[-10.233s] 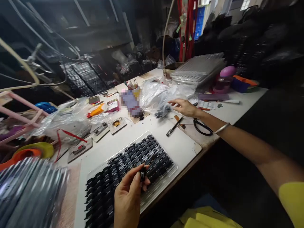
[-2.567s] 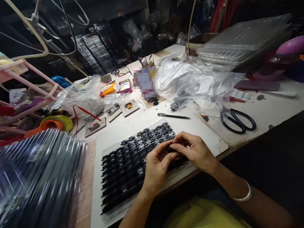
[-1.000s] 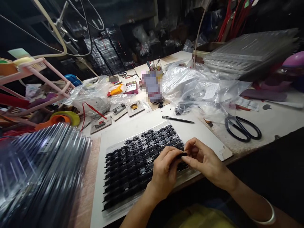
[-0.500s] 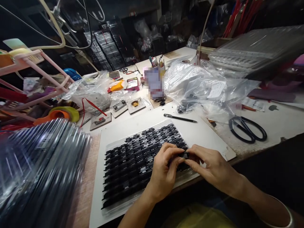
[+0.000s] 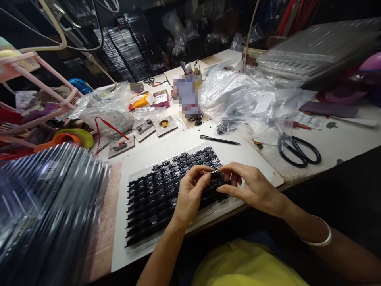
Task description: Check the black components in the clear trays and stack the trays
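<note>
A clear plastic tray (image 5: 139, 250) holds rows of small black plastic parts (image 5: 149, 198), several with light metal pins. My left hand (image 5: 192, 194) is over the tray's right side, thumb and forefinger pinched on one small black part (image 5: 213, 175). Facing it from the right is my right hand (image 5: 247, 184), its thumb apart from the forefinger. The right forefinger tip comes close to the held part; whether they touch I cannot tell. My fingers partly cover the part and the tray rows beneath.
A black pen (image 5: 219, 140) lies behind the tray and black-handled scissors (image 5: 299, 151) lie to the right. Clear trays (image 5: 53, 206) are stacked at left, beside a pink rack (image 5: 53, 85). Plastic bags (image 5: 238, 91) and small blocks with metal pieces (image 5: 166, 126) spread across the back.
The right thumb and forefinger have parted from their pinch at the part, while the left hand keeps hold of it. The camera view has shifted slightly, bringing more of the yellow clothing into sight.
</note>
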A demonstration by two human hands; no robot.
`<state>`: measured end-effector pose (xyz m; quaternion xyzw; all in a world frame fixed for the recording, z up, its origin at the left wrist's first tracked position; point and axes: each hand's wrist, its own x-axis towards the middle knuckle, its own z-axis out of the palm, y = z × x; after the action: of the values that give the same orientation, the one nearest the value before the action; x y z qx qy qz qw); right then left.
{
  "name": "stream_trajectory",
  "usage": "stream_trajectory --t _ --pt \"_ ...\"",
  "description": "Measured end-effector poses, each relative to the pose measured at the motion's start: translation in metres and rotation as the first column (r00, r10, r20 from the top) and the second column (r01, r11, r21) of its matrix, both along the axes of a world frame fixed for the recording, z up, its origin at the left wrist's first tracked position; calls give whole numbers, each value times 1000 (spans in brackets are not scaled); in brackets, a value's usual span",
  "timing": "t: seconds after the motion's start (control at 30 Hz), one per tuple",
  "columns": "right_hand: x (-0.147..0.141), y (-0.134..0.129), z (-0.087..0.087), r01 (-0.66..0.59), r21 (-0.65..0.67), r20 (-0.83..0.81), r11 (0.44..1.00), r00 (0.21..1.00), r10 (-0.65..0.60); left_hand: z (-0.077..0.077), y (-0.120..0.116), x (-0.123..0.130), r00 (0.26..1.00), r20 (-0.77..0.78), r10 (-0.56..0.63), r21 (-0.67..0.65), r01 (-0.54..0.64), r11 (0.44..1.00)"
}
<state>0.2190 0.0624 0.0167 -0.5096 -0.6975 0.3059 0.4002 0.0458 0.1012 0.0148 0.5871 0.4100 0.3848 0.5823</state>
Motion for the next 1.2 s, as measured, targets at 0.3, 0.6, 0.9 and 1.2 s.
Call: stream_trajectory --t 0.3,0.6,0.9,1.2 --pt "-11 -5 -8 138 135 -39 981 990 -134 -3 -1 3 991 -69 -118 16 120 993" --pt "-5 -17 -12 97 265 165 959 976 -144 -10 -9 4 982 -178 -66 270 113 956" --pt "-3 -10 -13 38 278 195 960 976 -95 -5 -9 0 985 -161 -59 300 106 948" --pt "10 -8 -1 -46 116 1 992 999 46 35 -12 -46 939 -332 88 274 6 962"
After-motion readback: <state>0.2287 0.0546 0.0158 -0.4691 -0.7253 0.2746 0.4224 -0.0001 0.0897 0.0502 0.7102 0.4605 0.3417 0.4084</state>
